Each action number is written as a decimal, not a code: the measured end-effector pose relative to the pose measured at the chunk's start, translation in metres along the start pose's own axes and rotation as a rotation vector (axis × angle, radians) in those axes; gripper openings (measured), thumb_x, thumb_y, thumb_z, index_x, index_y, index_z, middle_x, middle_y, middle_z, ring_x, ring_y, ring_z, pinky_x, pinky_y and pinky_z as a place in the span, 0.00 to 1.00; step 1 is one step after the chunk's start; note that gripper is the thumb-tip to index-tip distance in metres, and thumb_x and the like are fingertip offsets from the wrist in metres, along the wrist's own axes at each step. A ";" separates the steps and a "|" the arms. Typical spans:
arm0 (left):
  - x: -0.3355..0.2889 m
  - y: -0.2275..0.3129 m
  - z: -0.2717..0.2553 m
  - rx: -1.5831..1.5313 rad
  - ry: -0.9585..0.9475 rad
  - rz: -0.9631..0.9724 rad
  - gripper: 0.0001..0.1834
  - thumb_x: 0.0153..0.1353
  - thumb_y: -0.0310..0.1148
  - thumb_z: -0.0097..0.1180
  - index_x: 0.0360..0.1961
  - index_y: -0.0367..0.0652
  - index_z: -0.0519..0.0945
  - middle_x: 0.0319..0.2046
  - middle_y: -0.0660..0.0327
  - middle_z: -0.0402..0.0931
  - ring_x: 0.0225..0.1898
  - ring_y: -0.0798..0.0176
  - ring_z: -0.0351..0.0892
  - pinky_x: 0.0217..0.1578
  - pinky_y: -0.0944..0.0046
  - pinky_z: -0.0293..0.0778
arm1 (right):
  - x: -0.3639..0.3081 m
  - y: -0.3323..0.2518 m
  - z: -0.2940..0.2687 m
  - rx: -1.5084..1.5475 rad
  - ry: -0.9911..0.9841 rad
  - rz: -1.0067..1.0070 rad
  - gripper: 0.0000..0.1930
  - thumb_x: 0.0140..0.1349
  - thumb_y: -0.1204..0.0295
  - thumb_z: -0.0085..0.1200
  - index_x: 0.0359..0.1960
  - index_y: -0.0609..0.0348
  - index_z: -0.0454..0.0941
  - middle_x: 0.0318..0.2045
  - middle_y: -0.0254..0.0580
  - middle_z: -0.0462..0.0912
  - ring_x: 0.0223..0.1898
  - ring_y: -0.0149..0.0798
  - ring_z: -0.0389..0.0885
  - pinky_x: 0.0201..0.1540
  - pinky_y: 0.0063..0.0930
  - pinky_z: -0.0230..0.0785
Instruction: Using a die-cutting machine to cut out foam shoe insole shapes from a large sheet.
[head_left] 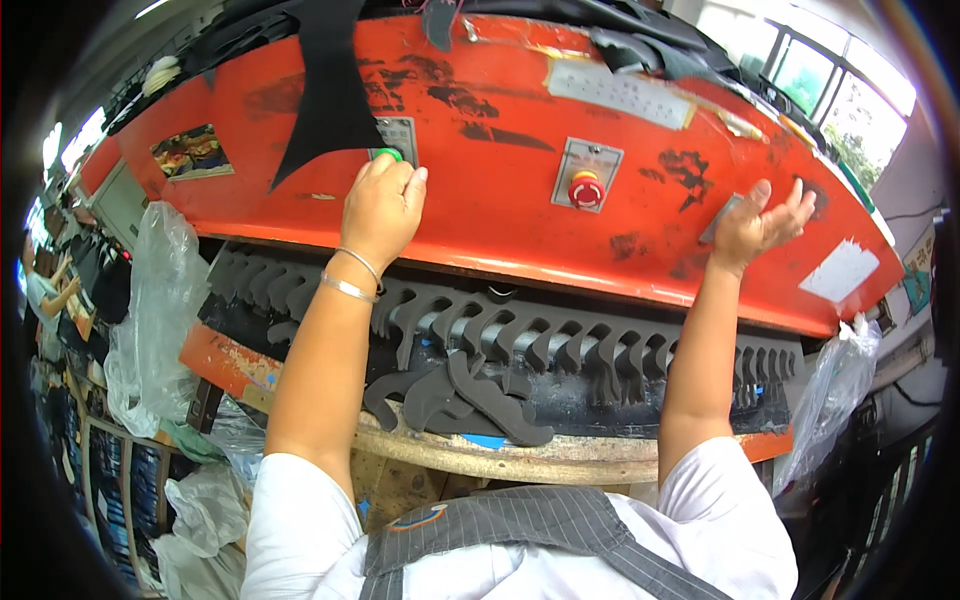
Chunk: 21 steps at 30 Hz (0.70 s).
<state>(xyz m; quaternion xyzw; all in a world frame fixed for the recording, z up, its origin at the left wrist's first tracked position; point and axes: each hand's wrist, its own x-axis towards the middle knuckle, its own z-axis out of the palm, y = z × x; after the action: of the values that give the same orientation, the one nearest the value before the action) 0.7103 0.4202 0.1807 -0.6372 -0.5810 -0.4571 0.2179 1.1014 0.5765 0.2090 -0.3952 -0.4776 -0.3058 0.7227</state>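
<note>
My left hand (384, 205), curled into a fist, is against a green push button (390, 154) on a grey plate in the red machine front (470, 215). It covers most of the plate's lower part. On the right, my right hand (760, 225) has its fingers spread and rests at another small grey plate (722, 217), with whatever is on that plate hidden behind it. Between the hands sits a red emergency stop button (586, 189). Below, a row of dark grey curved foam pieces (500, 335) lies under the red front, and several loose cut pieces (455, 400) are heaped nearer me.
A black sheet (325, 90) hangs over the red front beside my left hand. Clear plastic bags hang at the left (155, 310) and right (835, 390). A worn wooden edge (520, 462) runs before my apron. Another person (48, 295) is far left.
</note>
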 end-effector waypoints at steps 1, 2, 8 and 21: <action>0.000 0.006 -0.010 -0.023 -0.074 -0.021 0.10 0.63 0.31 0.53 0.27 0.37 0.78 0.28 0.52 0.73 0.31 0.47 0.72 0.33 0.53 0.69 | -0.001 0.000 -0.004 0.004 -0.015 0.010 0.30 0.69 0.50 0.44 0.63 0.60 0.65 0.69 0.59 0.53 0.72 0.56 0.46 0.70 0.60 0.31; -0.006 0.015 -0.015 -0.088 -0.123 -0.086 0.09 0.63 0.31 0.54 0.28 0.37 0.78 0.29 0.52 0.74 0.32 0.48 0.73 0.34 0.54 0.70 | -0.005 0.000 -0.016 0.007 -0.079 0.016 0.29 0.69 0.52 0.46 0.63 0.60 0.65 0.69 0.58 0.53 0.72 0.56 0.47 0.70 0.59 0.34; -0.109 0.080 -0.033 -0.341 -0.412 -0.345 0.18 0.62 0.42 0.58 0.21 0.41 0.79 0.19 0.54 0.75 0.26 0.47 0.77 0.28 0.54 0.73 | -0.046 -0.031 -0.081 0.347 -0.358 -0.014 0.20 0.59 0.77 0.60 0.54 0.62 0.71 0.56 0.51 0.69 0.57 0.49 0.68 0.60 0.40 0.61; -0.255 0.179 -0.055 -0.130 -0.740 -0.155 0.17 0.60 0.51 0.53 0.32 0.49 0.82 0.32 0.62 0.76 0.42 0.56 0.75 0.47 0.54 0.69 | 0.097 -0.088 -0.272 1.416 -0.558 -0.389 0.09 0.41 0.71 0.54 0.12 0.58 0.67 0.12 0.43 0.68 0.12 0.33 0.62 0.18 0.34 0.48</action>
<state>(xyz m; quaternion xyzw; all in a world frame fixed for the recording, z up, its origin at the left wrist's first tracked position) 0.8840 0.1970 0.0395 -0.7256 -0.6367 -0.2473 -0.0826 1.1862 0.2916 0.2612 0.1882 -0.7834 0.0610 0.5892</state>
